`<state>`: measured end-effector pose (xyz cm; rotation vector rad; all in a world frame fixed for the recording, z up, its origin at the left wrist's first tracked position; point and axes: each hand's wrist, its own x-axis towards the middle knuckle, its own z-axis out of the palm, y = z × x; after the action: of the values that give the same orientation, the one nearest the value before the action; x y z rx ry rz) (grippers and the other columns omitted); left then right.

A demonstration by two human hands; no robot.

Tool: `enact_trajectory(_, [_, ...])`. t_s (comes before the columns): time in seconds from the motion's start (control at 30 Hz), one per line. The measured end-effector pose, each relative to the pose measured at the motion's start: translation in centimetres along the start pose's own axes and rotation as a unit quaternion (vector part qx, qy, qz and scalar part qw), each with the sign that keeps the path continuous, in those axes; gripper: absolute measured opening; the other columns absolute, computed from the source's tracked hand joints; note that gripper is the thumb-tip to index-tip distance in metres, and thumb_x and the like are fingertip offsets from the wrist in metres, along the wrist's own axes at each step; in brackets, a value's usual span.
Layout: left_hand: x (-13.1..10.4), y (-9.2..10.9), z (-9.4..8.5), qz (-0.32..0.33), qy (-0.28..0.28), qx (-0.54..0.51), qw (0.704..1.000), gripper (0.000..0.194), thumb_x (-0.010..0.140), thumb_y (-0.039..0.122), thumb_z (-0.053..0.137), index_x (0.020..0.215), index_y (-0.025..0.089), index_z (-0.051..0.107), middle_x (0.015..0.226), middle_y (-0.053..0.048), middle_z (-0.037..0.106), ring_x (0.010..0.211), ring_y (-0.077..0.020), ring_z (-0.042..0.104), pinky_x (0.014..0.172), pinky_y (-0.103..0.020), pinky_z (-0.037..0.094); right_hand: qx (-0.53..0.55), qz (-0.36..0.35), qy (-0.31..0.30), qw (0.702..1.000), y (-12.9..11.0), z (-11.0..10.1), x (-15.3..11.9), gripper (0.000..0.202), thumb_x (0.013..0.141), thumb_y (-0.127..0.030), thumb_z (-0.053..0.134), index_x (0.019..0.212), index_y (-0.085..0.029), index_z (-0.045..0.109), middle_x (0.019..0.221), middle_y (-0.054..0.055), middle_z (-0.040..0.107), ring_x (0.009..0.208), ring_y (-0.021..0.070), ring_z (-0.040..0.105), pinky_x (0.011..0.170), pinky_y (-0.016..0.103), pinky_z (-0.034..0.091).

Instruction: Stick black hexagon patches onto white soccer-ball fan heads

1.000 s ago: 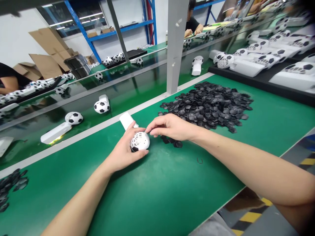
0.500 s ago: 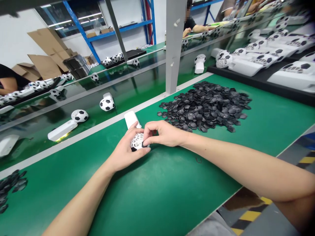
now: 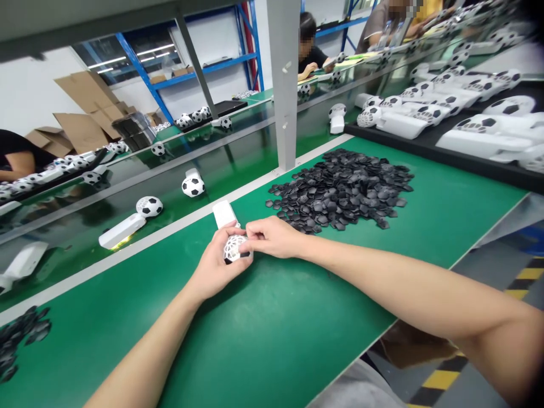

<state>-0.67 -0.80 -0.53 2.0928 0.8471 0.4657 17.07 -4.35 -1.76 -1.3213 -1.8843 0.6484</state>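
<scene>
A white ball-shaped fan point(image 3: 235, 247) is held in the left hand point(image 3: 215, 266), down on the green table point(image 3: 272, 334). Its white handle point(image 3: 224, 214) points away from the body, toward the belt. The right hand point(image 3: 274, 237) is pinched at the ball's top, right beside the left; a small black piece may be pressed there, but it cannot be told. The pile of black pieces point(image 3: 340, 190) lies to the right, nearer the right hand. No writing can be read.
</scene>
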Motion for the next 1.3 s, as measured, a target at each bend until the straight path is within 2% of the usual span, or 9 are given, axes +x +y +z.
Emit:
enact_trajectory(0.1, [0.1, -0.2, -0.7, 0.018, -0.007, 0.030, 0.999, 0.046, 0.068, 0.024, 0.062, 0.111, 0.022, 0.045, 0.127, -0.008, 0.040, 0.123, -0.0254, 0.034, 0.103, -0.042, 0.025, -0.048, 0.031, -0.029, 0.998, -0.3, -2.0, 0.2, 0.030, 0.079, -0.042, 0.056, 0.064, -0.016, 0.049, 0.059, -0.004, 0.050, 0.055, 0.0085, 0.044, 0.050, 0.020, 0.027])
enact_trajectory(0.2, [0.1, -0.2, -1.3, 0.021, 0.021, 0.084, 0.996, 0.048, 0.064, 0.027, 0.065, 0.109, 0.023, 0.048, 0.116, -0.007, 0.040, 0.120, -0.0248, 0.034, 0.103, -0.041, 0.025, -0.155, 0.092, -0.076, 0.981, -0.1, -3.6, 0.0, 0.023, 0.067, -0.035, 0.070, 0.075, -0.018, 0.057, 0.075, 0.000, 0.059, 0.066, 0.0128, 0.052, 0.053, 0.021, 0.031])
enact_trajectory(0.4, [-0.1, 0.5, -1.2, -0.033, 0.040, 0.081, 0.995, 0.045, 0.065, 0.029, 0.064, 0.107, 0.022, 0.050, 0.104, -0.005, 0.041, 0.104, -0.0234, 0.045, 0.094, -0.041, 0.036, -0.162, 0.163, -0.149, 0.962, 0.2, -4.0, -0.1, 0.006, 0.071, -0.019, 0.066, 0.076, -0.018, 0.062, 0.074, 0.001, 0.064, 0.067, 0.0132, 0.057, 0.055, 0.021, 0.037])
enact_trajectory(0.6, [-0.1, 0.0, -2.9, 0.020, -0.083, 0.015, 0.996, 0.049, 0.069, 0.022, 0.060, 0.116, 0.026, 0.046, 0.119, -0.006, 0.041, 0.108, -0.0231, 0.046, 0.092, -0.036, 0.040, -0.154, 0.087, -0.149, 0.973, 0.6, -4.0, -0.1, 0.007, 0.076, -0.021, 0.060, 0.070, -0.018, 0.062, 0.066, 0.000, 0.061, 0.062, 0.0124, 0.054, 0.055, 0.022, 0.036])
enact_trajectory(0.67, [-0.1, -0.2, -3.2, 0.003, -0.096, 0.003, 0.995, 0.052, 0.069, 0.024, 0.061, 0.118, 0.027, 0.045, 0.124, -0.006, 0.040, 0.109, -0.0238, 0.046, 0.090, -0.035, 0.041, -0.130, 0.058, -0.110, 0.984, 0.6, -3.9, -0.2, 0.007, 0.078, -0.021, 0.056, 0.074, -0.019, 0.062, 0.064, -0.002, 0.059, 0.060, 0.0112, 0.053, 0.055, 0.021, 0.035])
enact_trajectory(0.8, [-0.2, -0.2, -2.9, -0.049, -0.020, 0.041, 0.998, 0.049, 0.067, 0.031, 0.066, 0.113, 0.025, 0.049, 0.115, -0.006, 0.045, 0.107, -0.0243, 0.047, 0.091, -0.039, 0.039, 0.016, 0.077, -0.049, 0.996, 0.1, -3.3, -0.2, 0.009, 0.081, -0.023, 0.053, 0.083, -0.018, 0.061, 0.064, -0.003, 0.057, 0.055, 0.0083, 0.053, 0.054, 0.020, 0.039])
enact_trajectory(1.0, [0.1, -0.4, -3.6, -0.036, -0.093, -0.047, 0.994, 0.047, 0.070, 0.023, 0.062, 0.115, 0.023, 0.047, 0.116, -0.006, 0.048, 0.097, -0.0200, 0.052, 0.081, -0.032, 0.043, 0.241, 0.092, -0.130, 0.958, -0.1, -2.1, -0.3, 0.019, 0.078, -0.016, 0.053, 0.096, -0.015, 0.059, 0.073, 0.000, 0.060, 0.068, 0.0109, 0.061, 0.060, 0.021, 0.048])
enact_trajectory(1.1, [0.1, -0.6, -3.9, -0.023, -0.116, -0.089, 0.989, 0.048, 0.070, 0.019, 0.061, 0.115, 0.023, 0.045, 0.121, -0.006, 0.046, 0.096, -0.0194, 0.052, 0.079, -0.030, 0.044, 0.257, 0.055, -0.111, 0.959, 0.2, -1.5, -0.3, 0.019, 0.077, -0.014, 0.055, 0.096, -0.017, 0.057, 0.067, -0.004, 0.056, 0.061, 0.0089, 0.061, 0.060, 0.021, 0.048])
enact_trajectory(1.3, [-0.2, -0.6, -2.8, -0.031, -0.046, -0.021, 0.998, 0.043, 0.070, 0.022, 0.062, 0.109, 0.022, 0.046, 0.115, -0.005, 0.050, 0.087, -0.0169, 0.054, 0.073, -0.028, 0.044, 0.213, 0.045, -0.066, 0.974, 0.1, -0.7, -0.2, 0.019, 0.076, -0.009, 0.056, 0.093, -0.015, 0.060, 0.077, -0.001, 0.062, 0.069, 0.0097, 0.061, 0.068, 0.022, 0.047])
